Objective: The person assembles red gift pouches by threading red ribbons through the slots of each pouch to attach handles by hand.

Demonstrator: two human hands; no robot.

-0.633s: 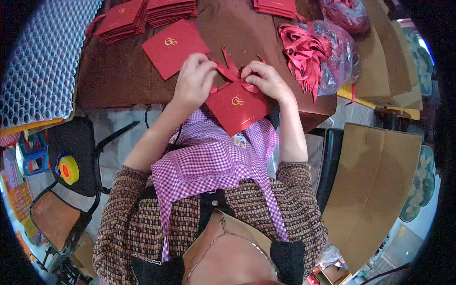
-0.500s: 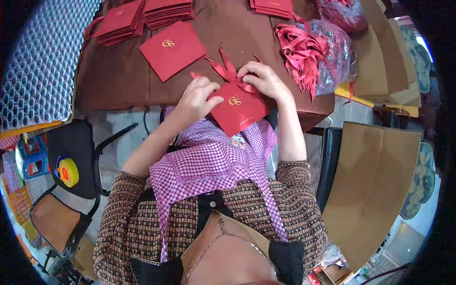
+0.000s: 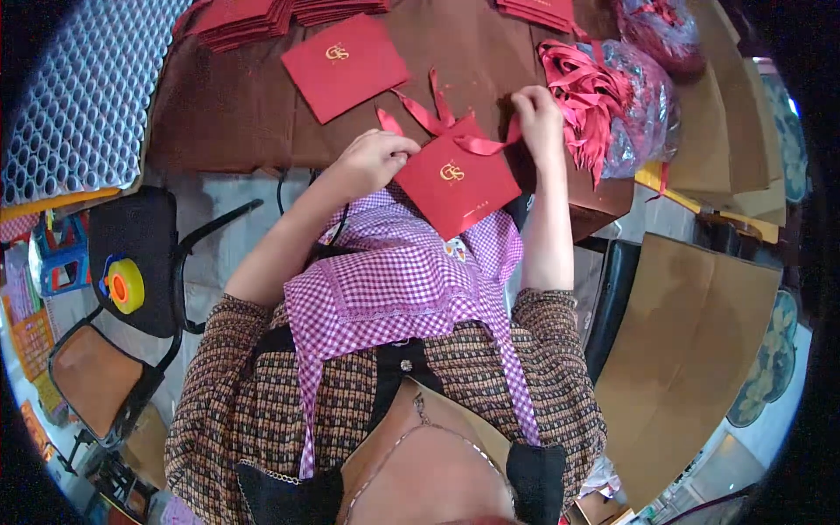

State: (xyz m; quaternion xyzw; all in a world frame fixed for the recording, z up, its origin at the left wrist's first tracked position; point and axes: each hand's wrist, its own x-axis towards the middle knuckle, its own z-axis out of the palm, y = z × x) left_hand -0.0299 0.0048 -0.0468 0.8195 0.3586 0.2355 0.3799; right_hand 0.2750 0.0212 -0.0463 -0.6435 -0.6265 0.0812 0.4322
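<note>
A flat, square red paper gift bag [image 3: 455,179] with a gold emblem lies tilted at the table's near edge, a lower corner hanging over my apron. My left hand [image 3: 378,162] is closed on its left corner, thumb against the fingers. A red satin ribbon [image 3: 481,144] runs across the bag's top edge. My right hand [image 3: 540,125] is closed on this ribbon's right end and draws it out to the right. Other ribbon ends [image 3: 429,114] stick up behind the bag. Farther off to the left lies a second red bag [image 3: 346,67] with the same emblem.
Stacks of red bags [image 3: 241,24] lie at the far side of the brown-covered table [image 3: 227,118]. On the right, a bundle of loose red ribbons [image 3: 595,96] spills from a clear plastic bag [image 3: 643,114]. Cardboard [image 3: 691,350] stands right; a black chair [image 3: 131,227] holds a yellow tape roll [image 3: 125,284].
My right hand has moved right, away from the bag's top edge, pulling the ribbon end along. My left hand now grips the bag's left corner. The whole view has shifted slightly.
</note>
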